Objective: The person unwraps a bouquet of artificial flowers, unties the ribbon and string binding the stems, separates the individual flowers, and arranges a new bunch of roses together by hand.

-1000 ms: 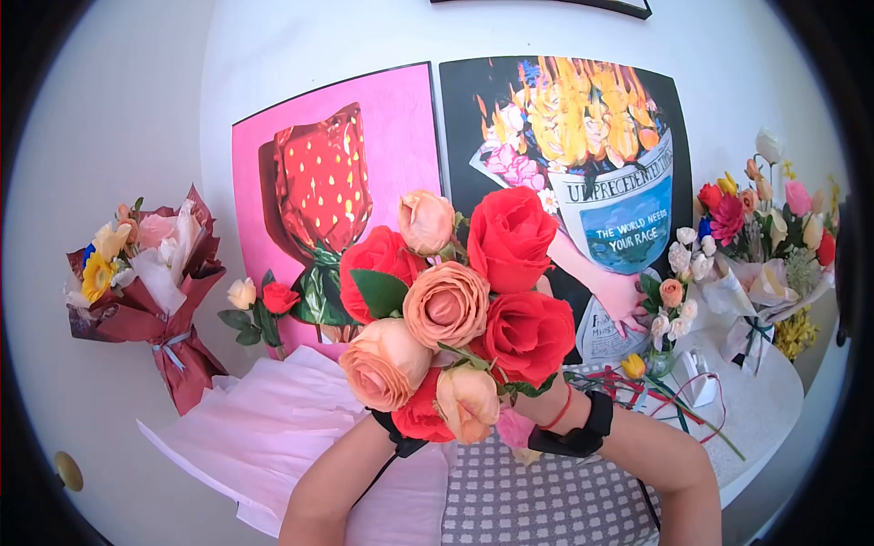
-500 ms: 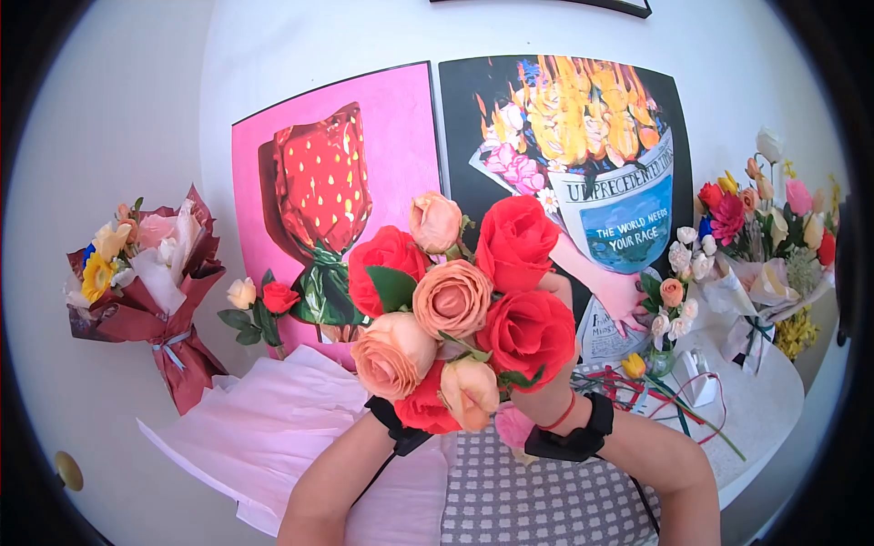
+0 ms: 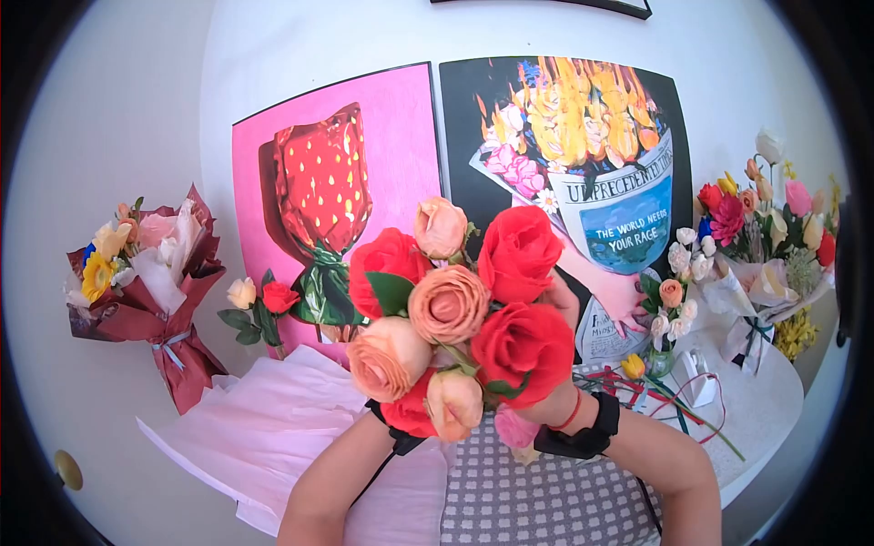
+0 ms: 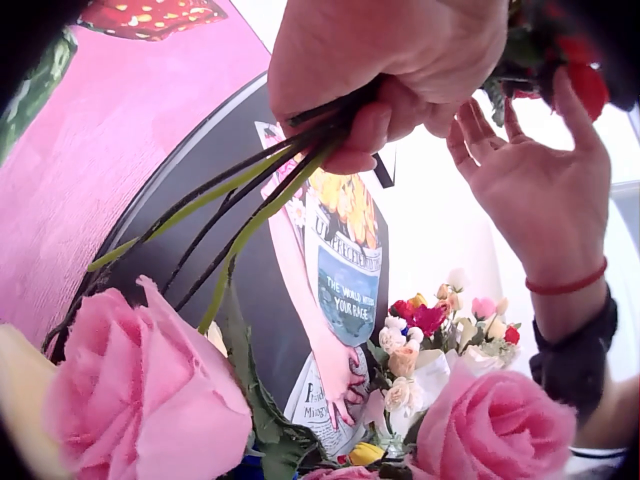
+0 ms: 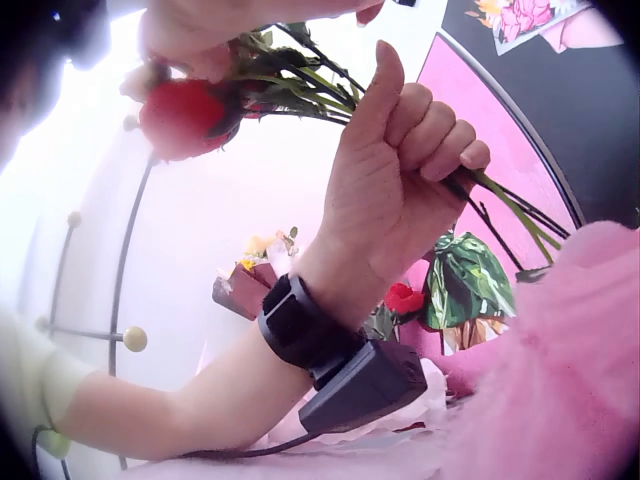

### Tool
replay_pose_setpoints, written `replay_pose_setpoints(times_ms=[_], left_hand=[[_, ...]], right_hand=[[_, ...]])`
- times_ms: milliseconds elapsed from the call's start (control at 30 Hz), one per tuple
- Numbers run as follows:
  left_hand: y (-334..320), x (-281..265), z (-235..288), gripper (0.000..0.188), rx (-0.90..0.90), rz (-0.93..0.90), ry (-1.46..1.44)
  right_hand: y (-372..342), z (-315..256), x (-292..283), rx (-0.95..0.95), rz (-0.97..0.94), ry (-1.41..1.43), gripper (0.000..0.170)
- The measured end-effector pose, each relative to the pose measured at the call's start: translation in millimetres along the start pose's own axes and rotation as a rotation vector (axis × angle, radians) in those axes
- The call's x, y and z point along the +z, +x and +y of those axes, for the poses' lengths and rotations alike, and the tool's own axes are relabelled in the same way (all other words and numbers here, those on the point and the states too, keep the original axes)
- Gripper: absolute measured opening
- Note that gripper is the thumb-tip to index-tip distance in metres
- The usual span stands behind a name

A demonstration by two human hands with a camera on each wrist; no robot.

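Note:
A bunch of red roses [image 3: 521, 353] and peach roses [image 3: 449, 303] fills the middle of the head view and covers my left hand. In the left wrist view my left hand [image 4: 390, 70] grips its green stems [image 4: 235, 190]; the right wrist view shows the same left hand [image 5: 400, 165] curled round them, thumb up along the stems. My right hand [image 4: 540, 195] is at the flower heads with fingers extended, against a red bloom [image 4: 585, 90]. In the head view, part of my right hand [image 3: 563, 298] shows behind the red roses.
Pink sheets [image 3: 264, 432] lie on the left beside a checked grey cloth [image 3: 519, 496]. A wrapped bouquet [image 3: 168, 337] stands left; vases of flowers, ribbons and a yellow tulip [image 3: 634, 366] are right. Two pictures lean on the wall behind. Pink roses [image 4: 150, 385] are close below.
The bunch has shifted and tilted slightly, its lower blooms moving a little left and down over the last half second. My right hand stays beside the blooms.

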State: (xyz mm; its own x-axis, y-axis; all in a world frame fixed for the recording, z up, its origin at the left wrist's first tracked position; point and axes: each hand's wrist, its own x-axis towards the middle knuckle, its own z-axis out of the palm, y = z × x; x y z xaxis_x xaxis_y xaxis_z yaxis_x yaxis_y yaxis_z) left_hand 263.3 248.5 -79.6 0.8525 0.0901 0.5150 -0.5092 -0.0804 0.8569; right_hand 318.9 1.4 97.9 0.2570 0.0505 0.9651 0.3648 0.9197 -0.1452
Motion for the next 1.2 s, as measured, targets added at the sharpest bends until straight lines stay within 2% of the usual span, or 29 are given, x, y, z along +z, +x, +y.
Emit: replay_pose_setpoints(times_ms=[33, 67, 100, 133, 233, 267, 300, 367, 400, 467, 500, 567, 667, 700, 733, 767, 1200], left_hand=[[7.7, -6.7, 20.9, 0.036, 0.000, -0.002, 0.004], [50.4, 3.4, 22.8, 0.036, 0.001, -0.004, 0.009], [11.5, -10.8, 19.0, 0.036, 0.003, -0.007, 0.014], [-0.7, -6.6, 15.9, 0.036, 0.005, -0.010, 0.019], [19.9, -2.5, 7.3, 0.036, 0.010, -0.014, 0.034], [19.9, -2.4, 7.2, 0.036, 0.010, -0.015, 0.037], [14.5, -2.2, 6.1, 0.036, 0.009, -0.017, 0.040], [10.5, -8.6, 8.3, 0.036, 0.005, -0.022, 0.042], [27.5, -5.2, 12.8, 0.036, 0.003, -0.026, 0.043], [18.8, -6.0, 7.9, 0.037, -0.005, -0.035, 0.036], [18.4, -6.3, 8.7, 0.037, -0.008, -0.040, 0.036], [20.5, -9.9, 13.3, 0.037, -0.013, -0.052, 0.038], [23.9, -10.5, 15.5, 0.037, -0.013, -0.068, 0.047], [32.2, -9.4, 17.9, 0.037, -0.012, -0.074, 0.053], [71.6, 7.0, 18.6, 0.037, -0.011, -0.080, 0.060], [16.9, -12.6, 11.8, 0.037, -0.010, -0.085, 0.067], [29.3, -10.5, 8.1, 0.037, -0.033, -0.121, 0.125]], right_hand=[[-1.8, -1.1, -6.4, 0.000, -0.001, 0.001, 0.057], [-2.4, -2.9, -19.4, 0.063, -0.250, -0.130, 0.084], [-2.5, -4.2, -29.5, 0.125, -0.498, -0.263, 0.112], [-2.9, -4.0, -34.1, 0.122, -0.501, -0.264, 0.112], [-4.3, 4.5, -43.0, 0.104, -0.458, -0.139, 0.109], [-4.1, 13.8, -46.8, 0.099, -0.401, -0.052, 0.091], [-0.3, 11.5, -46.8, 0.100, -0.402, -0.052, 0.091], [13.2, 1.2, -46.6, -0.094, -0.166, -0.213, 0.061], [22.0, -8.0, -45.2, -0.092, -0.167, -0.216, 0.061], [38.3, -32.2, -42.4, -0.512, -0.300, -0.478, 0.038], [42.6, -41.2, -41.4, -0.509, -0.301, -0.482, 0.038], [48.0, -53.1, -39.7, -0.388, -0.428, -0.527, 0.029], [47.4, -54.5, -40.0, -0.404, -0.415, -0.535, 0.025], [46.7, -54.8, -40.8, -0.411, -0.433, -0.549, 0.024], [46.3, -55.0, -40.6, -0.416, -0.432, -0.550, 0.024], [45.8, -54.9, -39.6, -0.408, -0.436, -0.527, 0.023], [46.0, -51.8, -40.1, -0.260, -0.477, -0.428, 0.016]])
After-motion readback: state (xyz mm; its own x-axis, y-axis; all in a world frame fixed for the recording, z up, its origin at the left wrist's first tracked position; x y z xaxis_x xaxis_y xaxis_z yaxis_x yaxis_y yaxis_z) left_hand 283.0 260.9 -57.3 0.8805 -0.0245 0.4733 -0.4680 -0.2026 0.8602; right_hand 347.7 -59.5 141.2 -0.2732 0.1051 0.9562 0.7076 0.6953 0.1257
